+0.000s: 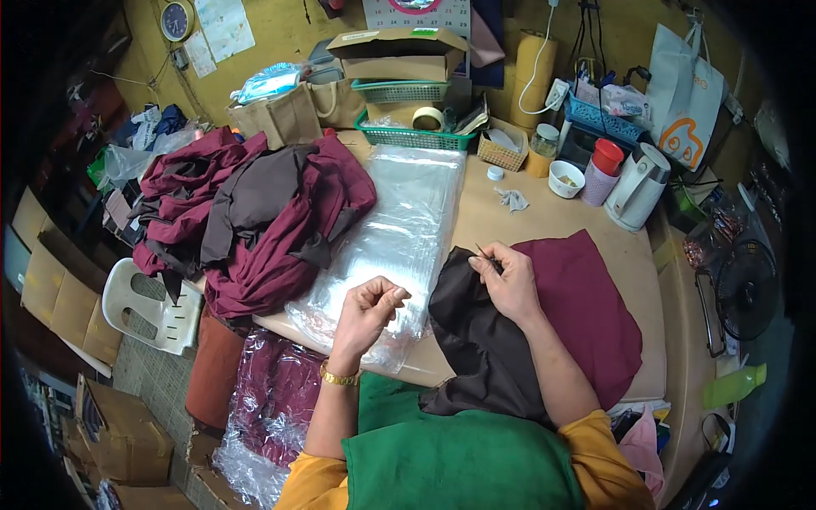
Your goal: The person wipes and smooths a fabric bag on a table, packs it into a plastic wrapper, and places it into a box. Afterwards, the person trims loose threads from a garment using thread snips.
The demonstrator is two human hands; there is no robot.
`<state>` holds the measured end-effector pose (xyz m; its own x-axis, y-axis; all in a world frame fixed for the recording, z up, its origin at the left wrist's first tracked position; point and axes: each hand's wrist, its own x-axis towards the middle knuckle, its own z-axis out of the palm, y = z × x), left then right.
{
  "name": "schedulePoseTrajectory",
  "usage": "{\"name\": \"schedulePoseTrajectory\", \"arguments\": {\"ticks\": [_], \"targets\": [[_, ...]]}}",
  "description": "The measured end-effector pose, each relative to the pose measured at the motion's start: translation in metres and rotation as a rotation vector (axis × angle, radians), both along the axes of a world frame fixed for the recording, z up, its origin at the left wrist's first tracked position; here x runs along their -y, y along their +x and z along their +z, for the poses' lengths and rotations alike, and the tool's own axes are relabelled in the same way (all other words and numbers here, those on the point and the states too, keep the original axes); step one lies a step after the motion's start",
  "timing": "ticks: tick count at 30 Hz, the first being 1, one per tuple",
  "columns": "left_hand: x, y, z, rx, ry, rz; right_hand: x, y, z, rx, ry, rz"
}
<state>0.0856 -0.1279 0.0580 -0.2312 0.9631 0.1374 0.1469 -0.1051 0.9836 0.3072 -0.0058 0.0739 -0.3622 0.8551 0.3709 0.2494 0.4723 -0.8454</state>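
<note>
My left hand (371, 313) is raised over the clear plastic sheets (408, 221), thumb and fingers pinched together. Whatever is between those fingertips is too small to make out. My right hand (510, 285) is closed at the upper edge of a black cloth (480, 340), around a thin pointed dark tool (481, 251) whose tip shows past the fingers. The rest of that tool is hidden in the palm. Under my right forearm, the black cloth lies beside a maroon cloth (586, 314) on the table and hangs over its front edge towards my lap.
A heap of maroon and black cloth (280, 212) covers the table's left side. Behind stand green baskets (416, 138) and a cardboard box (395, 55). At the back right are a kettle (637, 187), a red-lidded cup (602, 170) and a white bowl (565, 178). A white chair (153, 327) stands left.
</note>
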Motion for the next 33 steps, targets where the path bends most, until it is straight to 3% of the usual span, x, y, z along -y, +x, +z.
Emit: {"name": "schedulePoseTrajectory", "arguments": {"ticks": [2, 4, 6, 7, 8, 10, 12, 16, 20, 23, 28, 30, 31, 33], "targets": [[0.006, 0.003, 0.005, 0.465, 0.01, -0.037, -0.003, 0.001, -0.003, -0.019, 0.04, 0.0], [0.011, 0.001, 0.008, 0.466, -0.009, 0.022, -0.003, 0.004, -0.001, -0.028, 0.033, -0.011], [0.021, -0.02, -0.004, 1.189, 0.2, -0.237, -0.004, 0.007, 0.0, -0.033, 0.027, -0.025], [0.019, -0.033, -0.01, 1.325, 0.241, -0.348, -0.004, 0.007, 0.0, -0.021, 0.026, -0.042], [0.019, -0.039, -0.017, 1.232, 0.3, -0.39, -0.004, 0.007, -0.001, -0.01, 0.023, -0.057], [0.019, -0.038, -0.026, 1.118, 0.253, -0.241, -0.008, 0.004, -0.002, -0.008, 0.015, -0.061], [0.01, -0.014, -0.015, 0.456, 0.109, -0.049, -0.011, 0.0, 0.0, -0.003, 0.003, -0.065], [-0.019, 0.03, -0.004, -0.016, 0.114, -0.022, -0.018, -0.012, 0.011, -0.081, 0.083, -0.073], [-0.028, 0.031, -0.004, 0.024, 0.009, -0.081, -0.036, -0.005, 0.013, -0.133, 0.176, -0.157], [-0.022, 0.025, 0.006, -0.012, -0.062, 0.06, -0.042, 0.003, 0.014, -0.132, 0.187, -0.178], [-0.015, 0.018, -0.002, -0.079, 0.031, 0.111, -0.044, 0.003, 0.006, -0.159, 0.172, -0.173], [-0.011, 0.021, 0.001, 0.779, 0.019, -0.189, -0.038, 0.003, 0.006, -0.051, 0.075, -0.135], [-0.01, 0.018, 0.0, 0.924, -0.021, -0.327, -0.033, 0.002, 0.008, -0.051, 0.073, -0.131], [-0.011, 0.02, -0.009, 0.985, -0.001, -0.344, -0.017, -0.003, 0.018, 0.071, 0.241, -0.209]]}}
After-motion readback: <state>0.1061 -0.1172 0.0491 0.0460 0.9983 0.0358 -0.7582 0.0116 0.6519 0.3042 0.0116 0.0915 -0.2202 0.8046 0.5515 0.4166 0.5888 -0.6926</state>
